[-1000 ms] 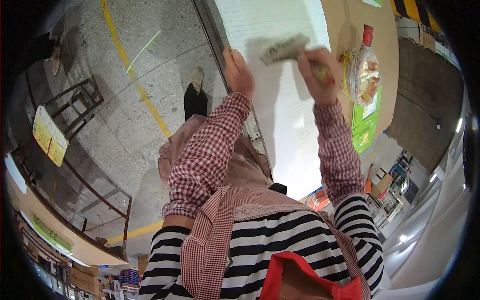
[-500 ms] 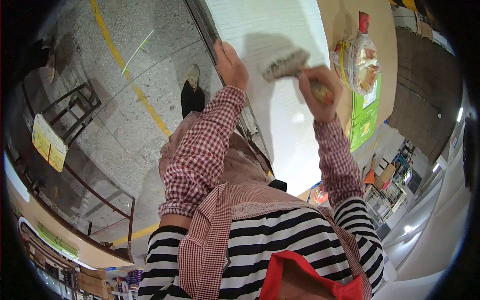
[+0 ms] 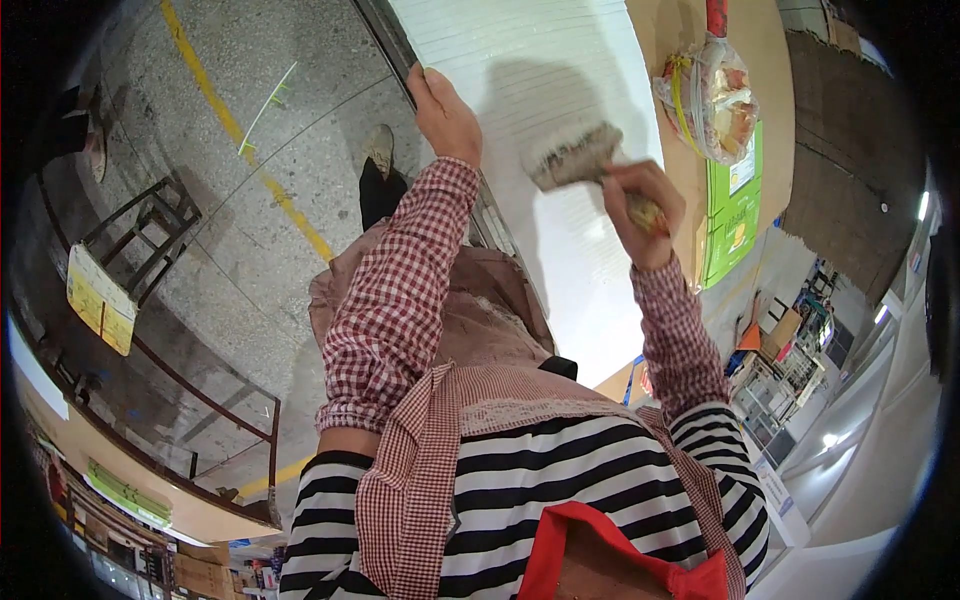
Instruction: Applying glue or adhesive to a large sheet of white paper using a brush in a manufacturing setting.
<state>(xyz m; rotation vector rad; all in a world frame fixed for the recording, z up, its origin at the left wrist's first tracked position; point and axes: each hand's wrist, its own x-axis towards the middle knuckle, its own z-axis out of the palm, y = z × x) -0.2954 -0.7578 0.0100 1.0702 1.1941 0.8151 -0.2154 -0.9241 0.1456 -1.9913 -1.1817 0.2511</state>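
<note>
From the head camera I look down and see my left hand (image 3: 445, 115) resting on the left edge of a big white board (image 3: 560, 120). Its fingers curl over that edge, flat and loose, with nothing else in them. My right hand (image 3: 640, 205) is a closed fist around the handle of a wide brush (image 3: 575, 160). The brush's pale bristles touch the white board near its middle, and a grey shadow lies on the board just above it.

Both my sleeves are red and white check, and they come up from the bottom over a striped top and a red bag (image 3: 620, 560). My right arm hides part of the board's lower end. To the right of the board lies brown cardboard (image 3: 680, 40), and on it sits a clear bag of food (image 3: 710, 95) beside a green box (image 3: 735, 215). To the left is the grey floor (image 3: 200, 200) with a yellow line (image 3: 250, 140), one shoe (image 3: 380, 150) and a metal stool (image 3: 150, 225).
</note>
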